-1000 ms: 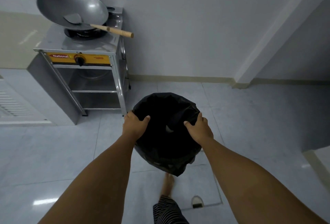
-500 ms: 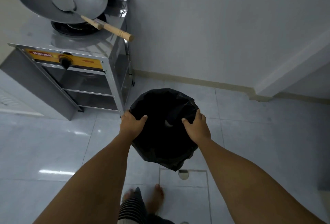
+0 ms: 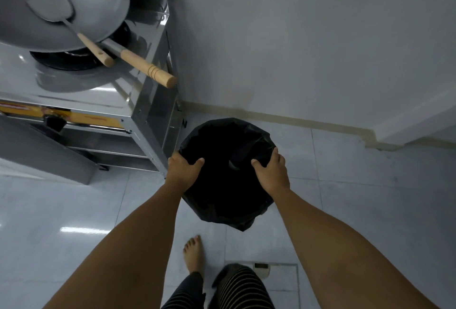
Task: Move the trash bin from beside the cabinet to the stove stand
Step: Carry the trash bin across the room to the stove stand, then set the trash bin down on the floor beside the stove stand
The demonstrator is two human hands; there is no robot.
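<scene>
Head view, looking down. The trash bin (image 3: pixel 228 173), lined with a black bag, sits just beside the near right corner of the stove stand (image 3: pixel 138 121), close to the stand's leg; whether it rests on the floor or is lifted cannot be told. The left hand (image 3: pixel 183 173) clasps the bin's rim on the side nearest the stand, thumb inside the opening. The right hand (image 3: pixel 271 173) clasps the rim on the side away from the stand, thumb likewise inside. On top of the stand, a wok (image 3: pixel 59 5) rests on the burner with a spatula (image 3: pixel 51 7) lying in it. A bare foot (image 3: pixel 193 252) stands on the tiled floor (image 3: pixel 345 197) in front of the stand.
</scene>
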